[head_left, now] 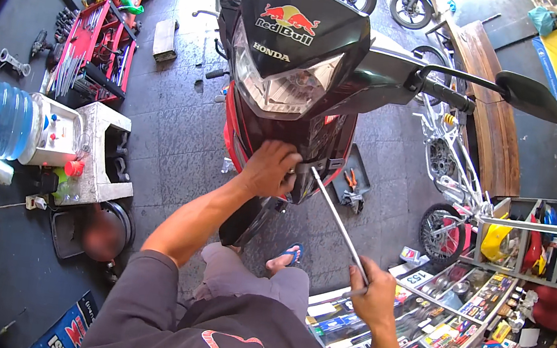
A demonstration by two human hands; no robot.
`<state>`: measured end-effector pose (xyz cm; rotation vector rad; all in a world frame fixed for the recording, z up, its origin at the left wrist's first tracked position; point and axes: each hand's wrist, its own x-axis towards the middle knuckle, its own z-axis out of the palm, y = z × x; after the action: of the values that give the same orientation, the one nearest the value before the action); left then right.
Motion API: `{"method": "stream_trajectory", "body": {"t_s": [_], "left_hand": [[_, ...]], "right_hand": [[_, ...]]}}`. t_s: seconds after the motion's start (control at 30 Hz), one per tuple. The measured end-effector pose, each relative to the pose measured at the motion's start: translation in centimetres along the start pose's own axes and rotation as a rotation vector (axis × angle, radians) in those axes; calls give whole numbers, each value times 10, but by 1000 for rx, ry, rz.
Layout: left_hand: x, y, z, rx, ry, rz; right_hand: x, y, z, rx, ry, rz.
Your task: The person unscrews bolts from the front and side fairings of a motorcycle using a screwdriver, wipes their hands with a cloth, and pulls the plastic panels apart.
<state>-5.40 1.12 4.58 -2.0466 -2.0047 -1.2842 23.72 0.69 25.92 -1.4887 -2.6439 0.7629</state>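
1. My right hand (375,294) grips the handle end of a silver rod (342,217); its tip, ahead and leftward, reaches the motorcycle's front panel (281,128).
2. My left hand (271,167) curls against that panel; I can't tell whether it holds anything.
3. I'd seat the tip squarely before turning, bracing lightly.
4. Ahead of both hands, the black cowl (340,24) bears a red-and-yellow emblem (289,19) and pale lettering (271,53).

Bright light glints off the grey tiled floor (169,174) between a white boxy stand (100,150) and a long brown wooden bench (499,143).
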Motion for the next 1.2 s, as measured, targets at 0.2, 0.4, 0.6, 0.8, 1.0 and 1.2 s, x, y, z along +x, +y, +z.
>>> {"method": "stream_trajectory", "body": {"t_s": [0.2, 0.4, 0.6, 0.8, 1.0, 1.2], "left_hand": [[-7, -3, 4, 67, -144, 72], [-11, -7, 10, 63, -143, 83], [-11, -10, 16, 59, -146, 103], [-21, -13, 18, 106, -162, 154], [-20, -13, 11, 101, -157, 160], [-34, 6, -8, 25, 43, 27]], "right_hand": [[-9, -15, 25, 16, 25, -82], [2, -32, 23, -110, -43, -61], [0, -37, 28, 278, 37, 107], [-17, -45, 53, 484, 335, 99], [-14, -22, 50, 527, 244, 140], [4, -88, -16, -20, 89, -40]]}}
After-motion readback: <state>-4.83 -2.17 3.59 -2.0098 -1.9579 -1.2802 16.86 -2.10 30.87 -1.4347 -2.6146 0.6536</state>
